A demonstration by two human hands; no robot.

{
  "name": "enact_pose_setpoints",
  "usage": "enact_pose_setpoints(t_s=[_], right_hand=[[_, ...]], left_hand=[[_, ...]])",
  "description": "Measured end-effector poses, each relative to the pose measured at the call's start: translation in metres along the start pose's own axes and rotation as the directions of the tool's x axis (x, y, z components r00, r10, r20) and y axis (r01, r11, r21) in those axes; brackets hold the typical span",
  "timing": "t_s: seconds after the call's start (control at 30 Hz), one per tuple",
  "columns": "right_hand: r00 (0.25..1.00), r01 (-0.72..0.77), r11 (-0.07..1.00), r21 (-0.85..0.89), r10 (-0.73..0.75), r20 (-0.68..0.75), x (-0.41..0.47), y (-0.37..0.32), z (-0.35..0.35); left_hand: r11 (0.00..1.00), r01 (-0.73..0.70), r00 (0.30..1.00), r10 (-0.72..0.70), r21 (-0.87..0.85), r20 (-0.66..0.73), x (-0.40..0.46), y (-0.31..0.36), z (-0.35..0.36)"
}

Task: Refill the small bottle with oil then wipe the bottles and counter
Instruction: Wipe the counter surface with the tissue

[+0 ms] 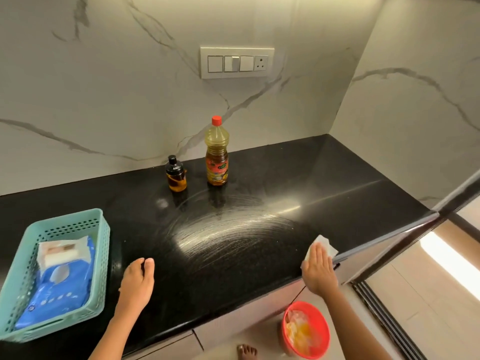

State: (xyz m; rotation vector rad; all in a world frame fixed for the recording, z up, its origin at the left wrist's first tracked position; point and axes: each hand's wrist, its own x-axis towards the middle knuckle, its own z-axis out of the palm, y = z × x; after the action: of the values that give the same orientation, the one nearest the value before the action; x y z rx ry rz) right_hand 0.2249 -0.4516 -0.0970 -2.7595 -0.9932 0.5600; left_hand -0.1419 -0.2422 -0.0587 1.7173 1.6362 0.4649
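Right hand (319,272) w/ flat fingers presses white wipe (323,246) on black glossy counter (259,178) at 4 o'clock; overlap strokes. Left hand (137,280) rests relaxed, holds nothing.

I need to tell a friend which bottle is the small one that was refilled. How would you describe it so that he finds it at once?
Start at the switch panel on the marble wall and look straight down to the black counter. Two bottles stand there near the wall, a little apart. The small bottle is the left one: short, with a black cap and dark amber oil, while the big bottle is tall with a red cap.
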Motion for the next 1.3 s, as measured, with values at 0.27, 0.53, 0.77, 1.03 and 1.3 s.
enact_pose_setpoints(t_s=[0.27,0.53,0.77,1.03,1.3], right_hand=[[0.893,0.444,0.895,-0.026,-0.441,0.091,-0.074,-0.104,0.054],[0.630,0.752,0.654,0.080,-0.750,0.202,-0.107,-0.170,0.071],[0.570,0.679,0.674,0.290,-0.734,0.370,-0.127,-0.114,0.058],[0.940,-0.313,0.572,0.759,0.072,0.333,-0.075,0.093,0.016],[0.806,-0.587,0.324,0.742,0.324,0.496,-0.035,0.191,0.021]], left_hand=[[0.995,0.004,1.000,-0.006,0.099,0.018,-0.009,0.002,0.014],[0.995,-0.064,0.998,0.063,0.075,0.022,-0.017,0.000,0.026],[0.969,-0.162,0.985,0.148,0.189,0.084,-0.043,0.010,0.042],[0.898,-0.402,0.909,0.366,0.180,0.201,-0.093,0.073,0.122],[0.788,-0.565,0.823,0.520,0.242,0.228,-0.144,0.143,0.229]])
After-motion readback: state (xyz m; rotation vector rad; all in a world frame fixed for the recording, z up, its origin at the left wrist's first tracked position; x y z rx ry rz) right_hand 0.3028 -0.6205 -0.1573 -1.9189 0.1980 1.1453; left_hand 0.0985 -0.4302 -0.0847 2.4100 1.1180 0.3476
